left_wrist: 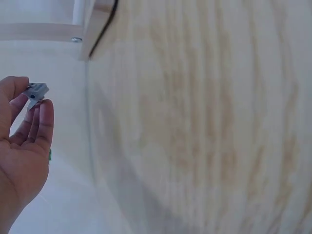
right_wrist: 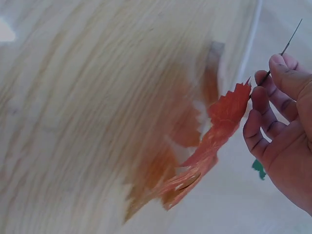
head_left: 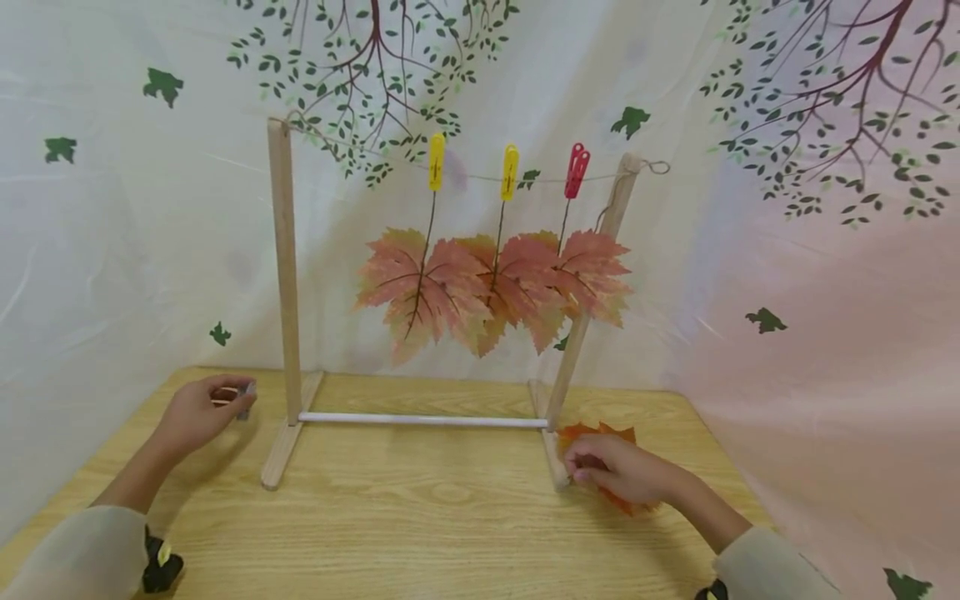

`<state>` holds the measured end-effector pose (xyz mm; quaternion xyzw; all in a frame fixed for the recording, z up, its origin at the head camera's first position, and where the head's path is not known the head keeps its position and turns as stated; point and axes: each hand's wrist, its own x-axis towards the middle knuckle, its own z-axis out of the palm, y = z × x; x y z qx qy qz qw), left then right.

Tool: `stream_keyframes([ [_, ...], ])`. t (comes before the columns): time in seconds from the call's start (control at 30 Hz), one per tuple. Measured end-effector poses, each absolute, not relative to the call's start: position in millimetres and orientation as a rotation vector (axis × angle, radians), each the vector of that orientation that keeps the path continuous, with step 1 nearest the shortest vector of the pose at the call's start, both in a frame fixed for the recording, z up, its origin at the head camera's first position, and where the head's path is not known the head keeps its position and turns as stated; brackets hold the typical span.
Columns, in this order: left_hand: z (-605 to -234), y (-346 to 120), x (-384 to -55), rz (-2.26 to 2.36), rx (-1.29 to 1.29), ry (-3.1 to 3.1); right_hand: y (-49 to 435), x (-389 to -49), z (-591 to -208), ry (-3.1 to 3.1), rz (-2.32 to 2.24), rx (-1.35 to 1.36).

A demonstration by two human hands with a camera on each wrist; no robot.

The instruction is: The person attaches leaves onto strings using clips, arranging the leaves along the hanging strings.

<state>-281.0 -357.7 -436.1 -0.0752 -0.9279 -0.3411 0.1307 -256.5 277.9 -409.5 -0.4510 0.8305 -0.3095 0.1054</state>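
Observation:
At the left of the table, my left hand [head_left: 193, 418] pinches a small grey clothespin [left_wrist: 37, 91] between thumb and fingertips, left of the wooden rack's post [head_left: 283, 275]. My right hand [head_left: 630, 468] is by the rack's right foot, over the table. Its thumb and fingers pinch the thin dark stem [right_wrist: 291, 41] of an orange artificial maple leaf [right_wrist: 222, 122], whose blade hangs below the fingers and is partly hidden by the hand in the head view. Three reddish leaves [head_left: 423, 283] hang in an overlapping row from the string [head_left: 547, 180].
Two yellow clothespins [head_left: 437, 162] and a red clothespin [head_left: 577, 171] clip the hanging leaves' stems to the string between the posts. A white crossbar [head_left: 423, 420] joins the rack's feet on the wooden table [head_left: 420, 533]. Behind hangs a pale curtain [head_left: 187, 250] with printed branches and green leaves.

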Motion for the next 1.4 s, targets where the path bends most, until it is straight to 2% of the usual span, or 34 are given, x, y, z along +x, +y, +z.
stream_keyframes([
  [0.8,-398.5,-345.0,-268.1,-1.179,-0.312,-2.490,219.7,-248.4,-368.9,2.487,-1.019,-1.274],
  [1.2,-360.7,-333.1,-251.0,-1.170,-0.318,-2.412,183.0,-241.9,-347.2,2.485,-1.136,-1.324],
  [1.4,-337.5,-324.0,-244.1,-1.188,-0.334,-2.332,162.3,-243.7,-338.3,2.512,-1.277,-1.258],
])
